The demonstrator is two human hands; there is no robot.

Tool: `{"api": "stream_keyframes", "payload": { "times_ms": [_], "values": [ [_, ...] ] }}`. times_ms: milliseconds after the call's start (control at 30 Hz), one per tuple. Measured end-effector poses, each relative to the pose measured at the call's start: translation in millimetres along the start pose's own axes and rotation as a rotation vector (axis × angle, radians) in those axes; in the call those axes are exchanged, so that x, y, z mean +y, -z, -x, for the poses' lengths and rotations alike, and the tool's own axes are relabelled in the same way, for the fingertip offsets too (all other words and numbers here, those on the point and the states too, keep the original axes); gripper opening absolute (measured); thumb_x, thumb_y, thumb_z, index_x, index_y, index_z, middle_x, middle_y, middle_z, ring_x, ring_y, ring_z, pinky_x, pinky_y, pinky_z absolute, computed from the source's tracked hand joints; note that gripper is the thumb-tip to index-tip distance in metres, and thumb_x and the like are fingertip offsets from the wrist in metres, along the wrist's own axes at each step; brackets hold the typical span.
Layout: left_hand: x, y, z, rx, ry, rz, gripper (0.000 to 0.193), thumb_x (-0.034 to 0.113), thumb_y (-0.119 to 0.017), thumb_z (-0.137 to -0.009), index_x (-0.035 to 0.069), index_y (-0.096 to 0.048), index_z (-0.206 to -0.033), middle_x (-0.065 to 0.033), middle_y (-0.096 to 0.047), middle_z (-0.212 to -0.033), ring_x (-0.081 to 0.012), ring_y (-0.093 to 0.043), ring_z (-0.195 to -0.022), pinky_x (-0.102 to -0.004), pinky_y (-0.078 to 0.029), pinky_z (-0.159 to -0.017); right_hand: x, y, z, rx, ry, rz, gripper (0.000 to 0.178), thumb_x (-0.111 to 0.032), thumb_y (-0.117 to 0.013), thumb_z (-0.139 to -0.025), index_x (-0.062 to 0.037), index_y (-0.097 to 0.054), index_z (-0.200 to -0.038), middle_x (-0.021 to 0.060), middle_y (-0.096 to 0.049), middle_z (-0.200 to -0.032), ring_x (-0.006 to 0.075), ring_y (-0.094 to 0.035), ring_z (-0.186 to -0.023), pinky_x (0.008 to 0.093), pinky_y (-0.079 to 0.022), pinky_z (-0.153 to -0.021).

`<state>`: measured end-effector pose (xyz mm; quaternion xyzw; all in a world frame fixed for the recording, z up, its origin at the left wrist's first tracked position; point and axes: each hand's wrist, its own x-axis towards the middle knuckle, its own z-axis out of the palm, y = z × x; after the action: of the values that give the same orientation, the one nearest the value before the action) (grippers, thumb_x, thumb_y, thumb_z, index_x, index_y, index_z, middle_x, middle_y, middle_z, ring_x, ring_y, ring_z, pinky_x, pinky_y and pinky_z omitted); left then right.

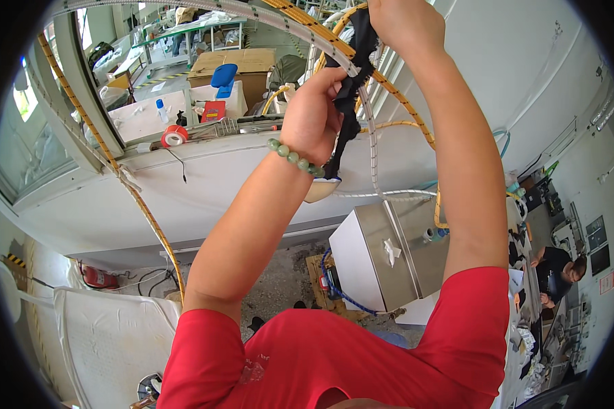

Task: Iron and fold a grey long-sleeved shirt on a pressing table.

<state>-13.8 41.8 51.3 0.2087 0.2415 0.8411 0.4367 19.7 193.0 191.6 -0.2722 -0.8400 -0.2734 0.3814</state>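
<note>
Both my arms are raised toward the top of the view, by a window. My left hand (312, 114), with a green bead bracelet (293, 157) at its wrist, is closed on a strip of black cloth (348, 102) with ragged edges. My right hand (411, 26) is higher up, beside the cloth's upper end; its fingers are curled against the cloth and partly cut off by the frame. A white braided hose (373, 146) and a yellow braided hose (406, 105) pass close to the cloth. Below my left hand shows a cream-coloured rounded object (322, 190), mostly hidden.
On the window ledge are a roll of red tape (174, 136) and a red booklet (213, 111). Below stands a metal-and-white cabinet (372, 255). Another yellow hose (143, 201) hangs at left, above a fire extinguisher (99, 277). A person (558, 276) works at far right.
</note>
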Motion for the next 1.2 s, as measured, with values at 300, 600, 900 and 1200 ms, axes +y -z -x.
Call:
{"api": "stream_keyframes", "payload": {
  "times_ms": [300,600,900,1200],
  "values": [
    [-2,4,16,-0.023,0.008,-0.021,0.018,0.022,-0.063,-0.096,0.016,-0.061,-0.08,0.0052,-0.062,-0.072,-0.007,-0.054,-0.059,-0.0246,-0.039,-0.053,12,56,65,-0.249,-0.319,-1.012,0.037,-0.034,-0.062,-0.098,-0.0043,-0.073,-0.079,0.0063,-0.065,-0.066,0.0159,-0.061,-0.058,0.0312,-0.049,-0.054],
    [2,23,21,-0.08,0.063,0.015,0.015,0.023,-0.06,-0.1,0.01,-0.065,-0.095,-0.001,-0.069,-0.082,-0.0102,-0.063,-0.068,-0.0267,-0.048,-0.058,-3,72,190,-0.248,-0.26,-1.2,0.025,-0.024,-0.065,-0.102,-0.0002,-0.073,-0.097,0.0013,-0.069,-0.083,0.0066,-0.061,-0.073,0.0238,-0.049,-0.064],
    [0,27,12,-0.233,0.154,0.098,0.017,0.023,-0.058,-0.1,0.007,-0.063,-0.097,-0.0047,-0.067,-0.081,-0.0158,-0.063,-0.069,-0.0298,-0.05,-0.065,17,34,99,-0.743,-0.259,-1.229,0.024,-0.019,-0.059,-0.102,-0.0008,-0.073,-0.111,0.0033,-0.072,-0.097,0.0116,-0.066,-0.087,0.0286,-0.052,-0.079],
    [0,22,15,-0.137,0.109,0.055,0.019,0.023,-0.059,-0.099,0.004,-0.062,-0.098,-0.0061,-0.064,-0.078,-0.0171,-0.06,-0.067,-0.0303,-0.049,-0.064,2,10,92,-0.654,-0.248,-1.404,0.025,-0.019,-0.058,-0.102,-0.0009,-0.073,-0.095,0.0008,-0.068,-0.083,0.0103,-0.059,-0.071,0.0262,-0.045,-0.065]
  ]
}}
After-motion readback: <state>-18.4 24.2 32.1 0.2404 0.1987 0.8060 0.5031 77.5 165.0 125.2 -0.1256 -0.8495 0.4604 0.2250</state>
